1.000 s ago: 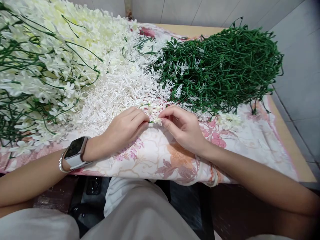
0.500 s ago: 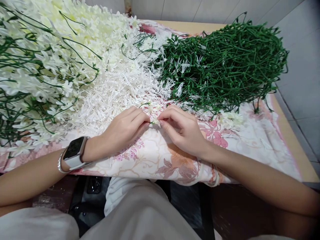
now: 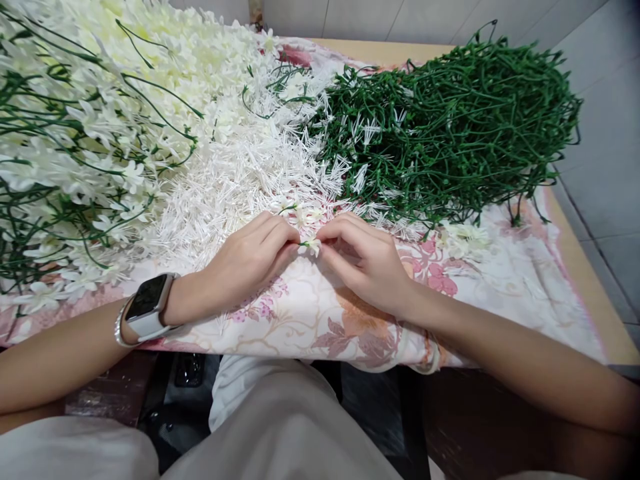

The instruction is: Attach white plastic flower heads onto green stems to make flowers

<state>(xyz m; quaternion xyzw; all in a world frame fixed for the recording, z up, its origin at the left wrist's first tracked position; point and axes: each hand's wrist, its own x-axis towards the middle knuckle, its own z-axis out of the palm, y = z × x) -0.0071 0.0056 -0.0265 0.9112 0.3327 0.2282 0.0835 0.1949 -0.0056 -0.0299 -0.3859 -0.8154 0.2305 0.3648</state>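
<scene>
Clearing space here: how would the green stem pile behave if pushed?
The green stem pile is thin, tangled strands: probably light and springy. It would likely shift as one clump, dragging white sprigs at its edge.

The flower is a small artificial bloom, white to pale cream, with narrow pointed petals spread in a loose star. A short piece of thin green stem shows at its left side and runs level, pointing left. The bloom is held just above the cloth, near the middle of the scene, and faces roughly up and slightly right. It is pinched from both sides: the left hand grips the green stem end between thumb and forefinger, and the right hand closes its fingertips on the petals. Part of the bloom is hidden behind those fingertips.
</scene>
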